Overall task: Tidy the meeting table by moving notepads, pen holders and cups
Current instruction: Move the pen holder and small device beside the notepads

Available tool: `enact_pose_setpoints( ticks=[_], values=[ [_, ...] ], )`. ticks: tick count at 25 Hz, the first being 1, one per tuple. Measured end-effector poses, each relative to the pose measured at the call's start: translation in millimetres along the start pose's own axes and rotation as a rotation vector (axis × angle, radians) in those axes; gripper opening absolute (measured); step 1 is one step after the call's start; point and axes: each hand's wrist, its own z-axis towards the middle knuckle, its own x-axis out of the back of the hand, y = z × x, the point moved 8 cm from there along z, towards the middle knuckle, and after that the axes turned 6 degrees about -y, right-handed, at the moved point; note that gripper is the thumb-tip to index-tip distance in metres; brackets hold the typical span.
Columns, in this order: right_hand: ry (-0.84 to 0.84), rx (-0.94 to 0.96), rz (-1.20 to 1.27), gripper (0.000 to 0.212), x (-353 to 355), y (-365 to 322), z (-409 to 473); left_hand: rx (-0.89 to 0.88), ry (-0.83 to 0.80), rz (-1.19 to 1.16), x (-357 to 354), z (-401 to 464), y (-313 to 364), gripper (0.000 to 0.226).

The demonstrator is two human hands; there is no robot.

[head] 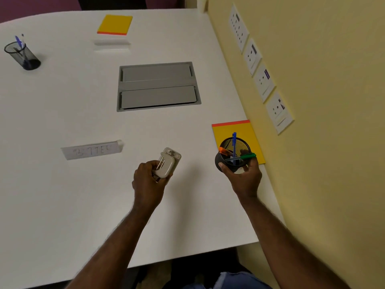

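My right hand (242, 176) grips a black mesh pen holder (234, 155) with blue, orange and green pens in it, held just above a yellow notepad (250, 132) near the table's right edge. My left hand (149, 180) holds a small beige stapler (167, 163) above the white table (73, 195). A second yellow notepad (115, 24) lies at the far side. Another black mesh pen holder (21, 56) with blue pens stands at the far left.
A grey flip-lid cable box (158, 86) is set into the table's middle. A clear name plate (91, 150) lies left of my hands, another (112, 45) near the far notepad. The yellow wall with sockets (263, 80) runs along the right.
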Motion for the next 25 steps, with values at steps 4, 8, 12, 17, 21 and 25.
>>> enact_pose_setpoints(
  ticks=[4,8,12,17,21,25],
  values=[
    [0.020,-0.006,0.025,0.071,-11,4,45,0.072,0.024,-0.053,-6,22,-8,0.035],
    [0.034,-0.015,0.049,0.075,-31,10,105,0.157,0.082,-0.081,-11,40,-17,0.035],
    [0.028,-0.023,0.085,0.079,-52,22,164,0.194,0.095,-0.049,-24,57,-23,0.036],
    [0.039,-0.040,0.120,0.080,-73,40,226,0.222,0.096,-0.040,-42,73,-31,0.037],
    [0.052,-0.046,0.147,0.078,-86,57,266,0.226,0.097,-0.020,-54,82,-35,0.038],
    [0.043,-0.063,0.131,0.077,-97,70,294,0.228,0.094,-0.010,-63,86,-39,0.038]
  ],
)
